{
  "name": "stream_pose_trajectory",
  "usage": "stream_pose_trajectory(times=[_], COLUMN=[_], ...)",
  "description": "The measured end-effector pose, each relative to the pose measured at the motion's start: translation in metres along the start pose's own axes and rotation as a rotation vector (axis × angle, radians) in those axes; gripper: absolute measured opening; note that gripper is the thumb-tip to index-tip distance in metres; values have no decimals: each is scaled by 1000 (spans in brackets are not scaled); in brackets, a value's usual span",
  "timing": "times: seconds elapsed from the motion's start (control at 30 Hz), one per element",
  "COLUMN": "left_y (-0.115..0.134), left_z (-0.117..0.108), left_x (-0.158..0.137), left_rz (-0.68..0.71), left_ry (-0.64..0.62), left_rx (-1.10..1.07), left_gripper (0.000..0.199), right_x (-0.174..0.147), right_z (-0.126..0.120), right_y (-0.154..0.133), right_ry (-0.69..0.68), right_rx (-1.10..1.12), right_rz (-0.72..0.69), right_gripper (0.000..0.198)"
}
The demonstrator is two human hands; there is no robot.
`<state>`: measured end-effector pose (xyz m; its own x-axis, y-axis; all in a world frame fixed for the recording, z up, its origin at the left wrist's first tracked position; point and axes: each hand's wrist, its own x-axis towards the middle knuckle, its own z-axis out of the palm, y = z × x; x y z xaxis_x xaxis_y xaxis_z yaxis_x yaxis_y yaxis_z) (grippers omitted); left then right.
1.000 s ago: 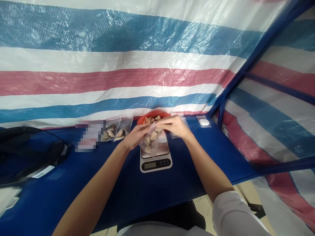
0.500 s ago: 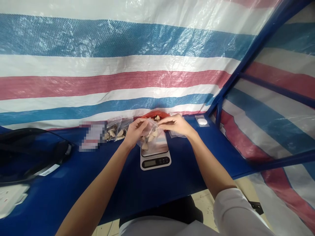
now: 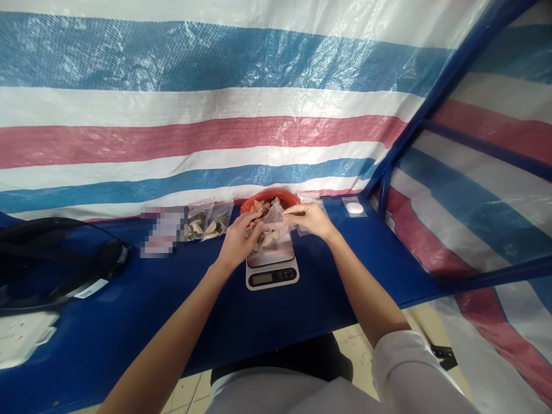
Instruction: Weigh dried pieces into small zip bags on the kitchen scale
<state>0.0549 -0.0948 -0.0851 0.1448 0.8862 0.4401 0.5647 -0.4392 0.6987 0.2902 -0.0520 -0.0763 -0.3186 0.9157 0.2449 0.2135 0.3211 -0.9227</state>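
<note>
A clear zip bag [image 3: 271,234] with several pale, dried slices in it is held low over the digital scale [image 3: 273,279]; I cannot tell whether it rests on the plate. My left hand [image 3: 241,237] grips the bag's left side. At the bag's upper right corner, my right hand [image 3: 309,218] pinches the plastic between thumb and fingers. Just behind the bag stands a red bowl-like container [image 3: 290,195] filled with more of the brown and pale slices [image 3: 263,207]. The scale's display shows no readable figure.
Two filled zip bags [image 3: 207,221] lie left of the scale, beside a blurred-out card [image 3: 164,232]. Flat clear bags [image 3: 311,201] lie behind my right hand. A small bag with a white disc [image 3: 354,207] sits farther right. Black headgear [image 3: 64,264] and a white power strip [image 3: 26,339] are at left.
The bag has been lowered and now spreads flatter over the scale. My left hand has shifted down its left side, so more of the red container shows.
</note>
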Motion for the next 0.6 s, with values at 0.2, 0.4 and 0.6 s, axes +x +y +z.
stream_pose_trajectory(times=[0.2, 0.4, 0.6], left_y=[-16, -30, -34], left_z=[9, 6, -6], left_x=[-23, -19, -10], left_rz=[131, 198, 241], left_ry=[-136, -233, -346], left_rx=[174, 221, 201], left_gripper=[51, 57, 59], right_x=[-13, -23, -29], right_z=[-1, -1, -2], right_y=[23, 29, 26], right_ry=[46, 45, 0], right_rx=[213, 309, 280], right_rz=[209, 351, 381], right_gripper=[44, 47, 40])
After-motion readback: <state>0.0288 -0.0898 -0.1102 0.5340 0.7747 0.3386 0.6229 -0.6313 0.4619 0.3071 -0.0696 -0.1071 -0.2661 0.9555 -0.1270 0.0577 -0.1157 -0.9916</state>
